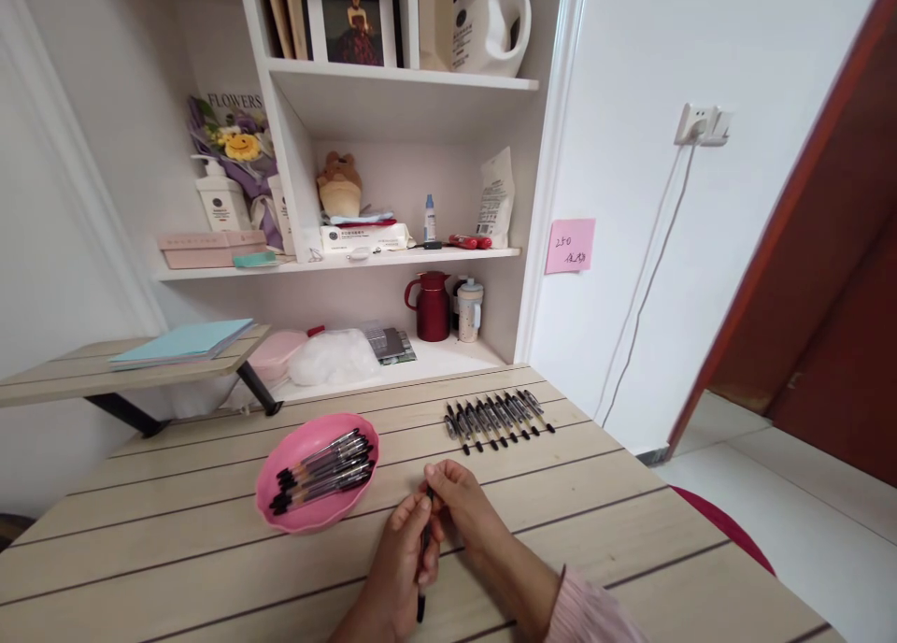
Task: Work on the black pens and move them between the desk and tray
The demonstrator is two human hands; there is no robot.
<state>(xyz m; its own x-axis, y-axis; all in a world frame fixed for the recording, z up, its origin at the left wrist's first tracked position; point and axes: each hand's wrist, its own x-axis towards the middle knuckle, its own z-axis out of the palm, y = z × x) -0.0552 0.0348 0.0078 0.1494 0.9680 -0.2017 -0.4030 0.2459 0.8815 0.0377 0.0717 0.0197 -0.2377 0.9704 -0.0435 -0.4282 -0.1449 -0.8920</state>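
Observation:
Both hands meet over the front of the table around one dark pen (421, 568). My left hand (403, 559) is closed round its barrel, and the black lower end sticks out below the fingers. At the upper end, the thumb and fingers of my right hand (462, 503) pinch the black tip, which is mostly hidden. A pink scalloped bowl (270, 479) to the left of my hands holds several black-capped pens (329, 470). Beyond my right hand lies a row of several clear-barrelled pens with black ends (497, 419), side by side.
Behind the table stands a white shelf unit (406, 82) with a red jug (433, 308) and a light cup (469, 308) low down. A small raised stand (238, 353) carrying blue paper (180, 342) is at left. A red round seat (725, 531) shows beyond the right edge.

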